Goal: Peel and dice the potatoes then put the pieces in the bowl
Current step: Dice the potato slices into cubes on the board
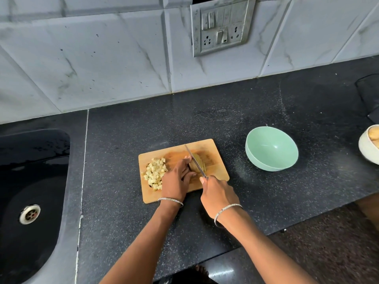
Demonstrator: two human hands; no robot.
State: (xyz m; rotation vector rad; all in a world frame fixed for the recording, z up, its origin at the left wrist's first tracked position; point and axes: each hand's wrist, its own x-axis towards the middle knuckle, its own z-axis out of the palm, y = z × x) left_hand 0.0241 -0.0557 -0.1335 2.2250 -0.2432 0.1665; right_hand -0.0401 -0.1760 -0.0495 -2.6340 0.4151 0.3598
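Under left hand (176, 178), potato (198, 163) partly hidden

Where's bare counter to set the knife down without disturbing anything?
Free: the counter strip between cutting board and green bowl, the stretch behind the board up to the tiled wall, and between board and sink. Crowded: the board, with diced pieces, potato, knife, left hand, right hand.

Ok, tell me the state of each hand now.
Left hand: holds the partly sliced potato down on the cutting board.
Right hand: grips the knife, blade in the potato.
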